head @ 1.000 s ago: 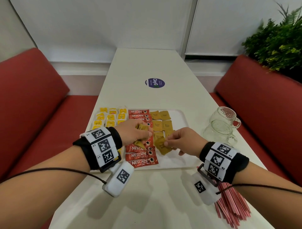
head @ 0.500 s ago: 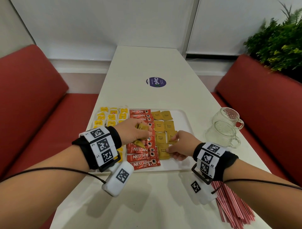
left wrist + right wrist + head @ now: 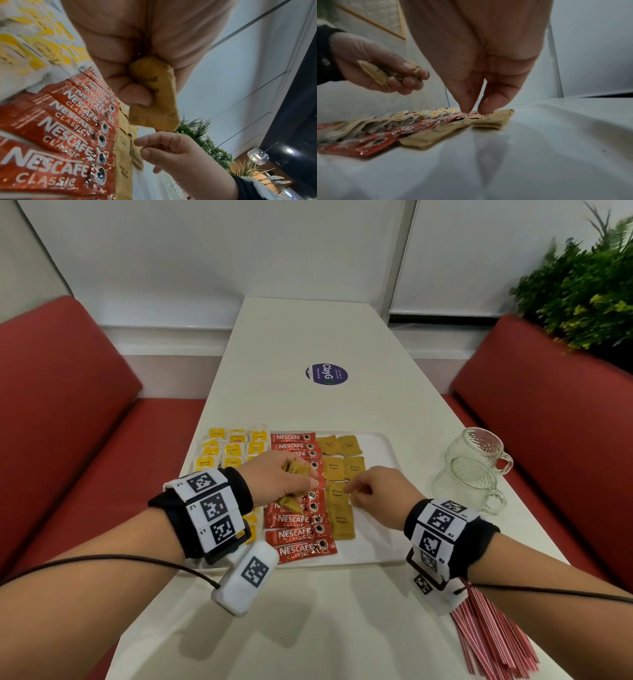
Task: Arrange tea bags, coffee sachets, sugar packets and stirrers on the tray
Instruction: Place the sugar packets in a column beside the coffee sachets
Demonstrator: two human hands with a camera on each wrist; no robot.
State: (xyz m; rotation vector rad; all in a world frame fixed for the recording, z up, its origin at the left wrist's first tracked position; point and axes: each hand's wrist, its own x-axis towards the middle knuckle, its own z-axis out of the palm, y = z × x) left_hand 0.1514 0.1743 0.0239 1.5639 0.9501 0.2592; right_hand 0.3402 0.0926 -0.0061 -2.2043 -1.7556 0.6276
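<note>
A few crumpled brown paper sugar packets (image 3: pixel 154 94) are gripped in the curled left hand (image 3: pixel 277 477) above the red coffee sachets (image 3: pixel 298 537). The right hand (image 3: pixel 380 494) is held empty, fingers loosely bent, over the flat brown sugar packets (image 3: pixel 339 522) laid on the white rectangular tray (image 3: pixel 376 542).

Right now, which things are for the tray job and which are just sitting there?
For the job: tray, tea bags, coffee sachets, sugar packets, stirrers.
Just there: glass mugs, round sticker, plant.

Red coffee sachets (image 3: pixel 298 522), brown sugar packets (image 3: pixel 337 494), yellow tea bags (image 3: pixel 233 448), white tray (image 3: pixel 380 446)
</note>
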